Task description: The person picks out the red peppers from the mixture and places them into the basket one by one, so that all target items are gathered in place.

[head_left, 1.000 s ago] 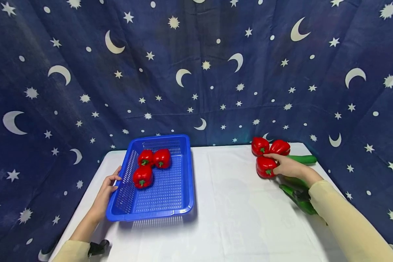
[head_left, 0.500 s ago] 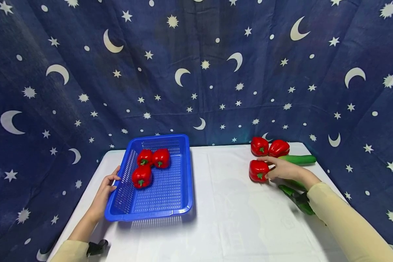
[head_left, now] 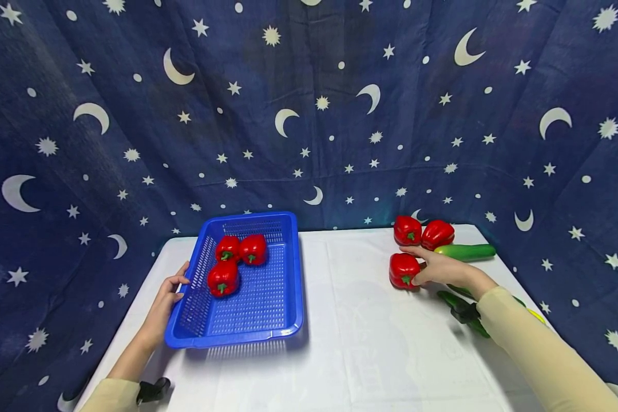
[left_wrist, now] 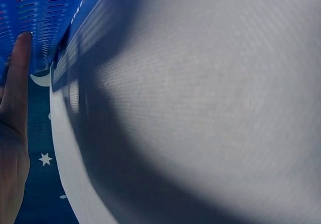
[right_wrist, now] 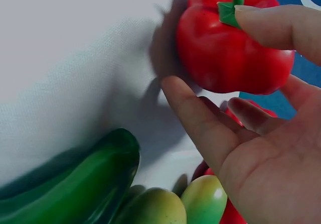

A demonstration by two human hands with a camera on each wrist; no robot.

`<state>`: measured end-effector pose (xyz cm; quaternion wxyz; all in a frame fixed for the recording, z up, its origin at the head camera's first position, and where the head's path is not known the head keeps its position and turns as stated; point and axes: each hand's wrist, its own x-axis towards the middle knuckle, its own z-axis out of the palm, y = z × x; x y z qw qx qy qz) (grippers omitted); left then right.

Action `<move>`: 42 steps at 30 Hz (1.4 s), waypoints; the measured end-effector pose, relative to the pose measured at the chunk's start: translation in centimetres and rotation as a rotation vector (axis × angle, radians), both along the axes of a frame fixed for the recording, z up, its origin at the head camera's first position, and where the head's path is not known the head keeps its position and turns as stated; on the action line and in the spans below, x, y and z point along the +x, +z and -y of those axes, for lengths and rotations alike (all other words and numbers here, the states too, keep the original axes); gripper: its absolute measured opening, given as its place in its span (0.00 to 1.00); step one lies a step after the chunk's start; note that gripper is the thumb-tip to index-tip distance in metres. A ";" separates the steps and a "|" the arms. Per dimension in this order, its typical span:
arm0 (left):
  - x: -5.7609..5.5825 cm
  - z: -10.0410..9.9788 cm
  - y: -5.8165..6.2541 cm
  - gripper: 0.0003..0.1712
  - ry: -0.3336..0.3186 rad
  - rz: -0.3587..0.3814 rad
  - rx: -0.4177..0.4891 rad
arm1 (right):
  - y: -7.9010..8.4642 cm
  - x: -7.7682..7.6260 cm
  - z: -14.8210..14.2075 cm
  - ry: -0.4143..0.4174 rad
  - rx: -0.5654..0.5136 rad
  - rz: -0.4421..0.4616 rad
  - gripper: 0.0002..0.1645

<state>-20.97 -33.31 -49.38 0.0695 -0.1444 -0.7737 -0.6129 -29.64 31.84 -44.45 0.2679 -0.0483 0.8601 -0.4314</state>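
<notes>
At the right side of the white table, my right hand point(head_left: 445, 269) holds a red bell pepper point(head_left: 404, 271) with green stem. In the right wrist view, the thumb lies by the stem of this bell pepper point(right_wrist: 233, 43) and fingers are behind and below it. My left hand point(head_left: 165, 300) grips the left rim of a blue perforated basket point(head_left: 300, 280). One finger point(left_wrist: 20, 58) lies against the basket's outer wall point(left_wrist: 47, 13) in the left wrist view. Inside the basket sit a front bell pepper point(head_left: 223, 278) and two behind it, one being the right-hand bell pepper point(head_left: 253, 249).
Two more red bell peppers, a left one point(head_left: 407, 230) and a right one point(head_left: 438, 234), lie at the table's back right. A green cucumber point(head_left: 466, 252) lies beside them. Further long green vegetables point(right_wrist: 75, 184) are partly hidden under my right forearm. A starry blue cloth point(head_left: 309, 114) hangs behind.
My right hand has moved the bell pepper a little left and toward me, away from the two behind it. The left hand and basket stay in place.
</notes>
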 end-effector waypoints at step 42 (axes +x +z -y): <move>0.3 -0.1 0.1 0.16 0.044 0.029 -0.035 | -0.9 0.6 0.3 -0.039 -0.074 -0.021 0.62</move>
